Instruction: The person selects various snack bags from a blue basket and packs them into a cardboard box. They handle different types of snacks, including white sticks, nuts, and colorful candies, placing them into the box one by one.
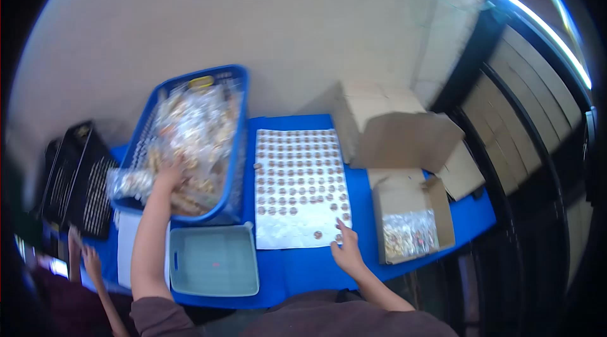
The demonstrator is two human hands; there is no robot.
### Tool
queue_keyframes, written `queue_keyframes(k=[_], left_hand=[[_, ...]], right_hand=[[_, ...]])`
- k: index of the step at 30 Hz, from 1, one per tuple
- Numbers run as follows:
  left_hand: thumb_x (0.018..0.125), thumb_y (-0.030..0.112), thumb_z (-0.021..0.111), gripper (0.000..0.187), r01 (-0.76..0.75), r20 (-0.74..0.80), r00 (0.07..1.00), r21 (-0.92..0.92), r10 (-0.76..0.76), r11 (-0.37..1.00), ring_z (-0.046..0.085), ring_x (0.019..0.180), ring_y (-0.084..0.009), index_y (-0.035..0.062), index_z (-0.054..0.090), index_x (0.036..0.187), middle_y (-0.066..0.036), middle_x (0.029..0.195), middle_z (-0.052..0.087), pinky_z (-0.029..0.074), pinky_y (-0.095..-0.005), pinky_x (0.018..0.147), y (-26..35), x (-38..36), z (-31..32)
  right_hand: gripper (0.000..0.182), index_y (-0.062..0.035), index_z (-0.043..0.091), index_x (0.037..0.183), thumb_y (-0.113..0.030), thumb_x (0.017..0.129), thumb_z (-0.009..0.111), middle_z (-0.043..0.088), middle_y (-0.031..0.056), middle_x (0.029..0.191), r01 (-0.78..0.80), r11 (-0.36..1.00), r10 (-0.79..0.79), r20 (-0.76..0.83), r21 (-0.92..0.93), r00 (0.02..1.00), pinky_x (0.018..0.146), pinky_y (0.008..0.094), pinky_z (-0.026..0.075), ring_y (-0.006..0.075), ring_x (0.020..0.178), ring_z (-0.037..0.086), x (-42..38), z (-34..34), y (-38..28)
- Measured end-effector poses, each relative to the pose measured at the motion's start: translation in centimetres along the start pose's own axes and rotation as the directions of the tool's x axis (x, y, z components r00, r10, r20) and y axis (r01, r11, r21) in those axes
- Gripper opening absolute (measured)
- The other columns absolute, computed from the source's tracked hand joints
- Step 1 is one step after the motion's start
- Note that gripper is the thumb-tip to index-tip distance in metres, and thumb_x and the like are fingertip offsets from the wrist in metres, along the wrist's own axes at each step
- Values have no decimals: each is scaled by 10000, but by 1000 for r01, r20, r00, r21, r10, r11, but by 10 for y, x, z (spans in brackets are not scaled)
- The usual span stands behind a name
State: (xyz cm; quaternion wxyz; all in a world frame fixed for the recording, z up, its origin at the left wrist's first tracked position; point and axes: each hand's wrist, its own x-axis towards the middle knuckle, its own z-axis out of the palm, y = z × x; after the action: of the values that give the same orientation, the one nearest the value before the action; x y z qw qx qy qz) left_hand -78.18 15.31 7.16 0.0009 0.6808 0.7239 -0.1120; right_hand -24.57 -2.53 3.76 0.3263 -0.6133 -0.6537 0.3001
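Observation:
My left hand [169,174] reaches into a blue basket [239,141] heaped with clear plastic packets [196,116]; its fingers are smeared by motion among the packets. One packet [131,183] lies over the basket's left rim beside my wrist. On the blue-covered table, a white sheet [278,232] carries rows of small round brown stickers. My right hand [346,253] rests at the sheet's lower right edge, index finger stretched out and thumb apart from it. A single round sticker [318,234] sits just left of the thumb.
A green tray [253,274] stands before the basket. On the right, an open cardboard box [446,214] holds clear packets [410,236], with a larger carton [379,106] behind. Black crates [79,179] are at far left, near another person's hands [91,261]. Dark racks [537,122] stand right.

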Motion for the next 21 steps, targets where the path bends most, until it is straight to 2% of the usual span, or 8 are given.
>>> queue_keyframes(k=[1, 3, 9, 11, 12, 15, 17, 21], left_hand=[[813, 449, 643, 645, -86, 224, 973, 160, 49, 983, 271, 1352, -462, 176, 484, 1375, -206, 1551, 88, 262, -466, 1110, 7, -2, -18], [789, 392, 667, 573, -156, 452, 891, 194, 53, 969, 220, 1389, -430, 200, 555, 1317, -164, 1558, -120, 243, -448, 1129, 17, 0, -36], [740, 272, 715, 762, -128, 402, 911, 68, 90, 989, 288, 1371, -392, 187, 399, 1428, -185, 1553, -109, 306, -410, 1107, -8, 17, -7], [783, 206, 675, 730, -68, 149, 983, -230, 104, 971, 322, 1354, -374, 152, 362, 1440, -202, 1555, -21, 331, -403, 1091, 0, 6, -20], [838, 91, 585, 580, -100, 6, 995, -246, 104, 964, 340, 1345, -360, 85, 417, 1393, -229, 1524, 175, 343, -402, 1078, 3, 3, -21], [861, -3, 505, 507, -126, -236, 971, -338, 45, 933, 368, 1320, -380, 36, 440, 1362, -242, 1467, 308, 353, -410, 1066, -14, 22, -11], [824, 3, 604, 522, -104, -297, 954, -453, -40, 885, 481, 1247, -337, -5, 473, 1329, -237, 1344, 490, 374, -376, 1041, -19, 24, -27], [852, 50, 655, 378, -210, -610, 727, -635, -315, 744, 643, 1002, -222, -9, 562, 1213, -153, 1073, 668, 489, -303, 847, 11, -14, -72]], right_hand=[[586, -30, 365, 1394, -45, 831, 525, 519, 207, 1237, 16, 1000, -16, -11, 11, 1000, 1011, 426, 345, 353, 1155, 433, 0, -2, -4], [551, -35, 399, 1369, -56, 836, 535, 528, 199, 1227, 0, 1000, 3, -87, 30, 996, 1006, 420, 353, 350, 1145, 439, 0, -6, -9], [320, -39, 558, 1180, -120, 870, 570, 578, 151, 1168, -26, 997, 30, -52, 79, 998, 988, 408, 383, 337, 1145, 460, -15, -27, -2], [347, -43, 542, 1212, -135, 879, 566, 564, 154, 1194, -106, 994, 106, 5, 21, 994, 997, 414, 377, 340, 1176, 443, -24, -31, 5], [347, -43, 542, 1212, -135, 879, 566, 564, 154, 1194, -113, 993, 113, -2, 29, 994, 997, 414, 377, 340, 1176, 443, -29, -31, 8], [354, -18, 535, 1209, -153, 882, 547, 556, 194, 1215, -76, 997, 76, -31, 12, 997, 993, 436, 380, 365, 1180, 447, -41, -31, 19], [375, -22, 520, 1233, -154, 883, 547, 538, 196, 1233, -17, 1000, 17, -49, -1, 999, 998, 437, 376, 368, 1184, 439, -46, -29, 27], [382, -24, 517, 1240, -149, 881, 554, 535, 194, 1225, -52, 999, 52, -40, 0, 998, 1001, 433, 373, 369, 1185, 433, -50, -44, 20]])
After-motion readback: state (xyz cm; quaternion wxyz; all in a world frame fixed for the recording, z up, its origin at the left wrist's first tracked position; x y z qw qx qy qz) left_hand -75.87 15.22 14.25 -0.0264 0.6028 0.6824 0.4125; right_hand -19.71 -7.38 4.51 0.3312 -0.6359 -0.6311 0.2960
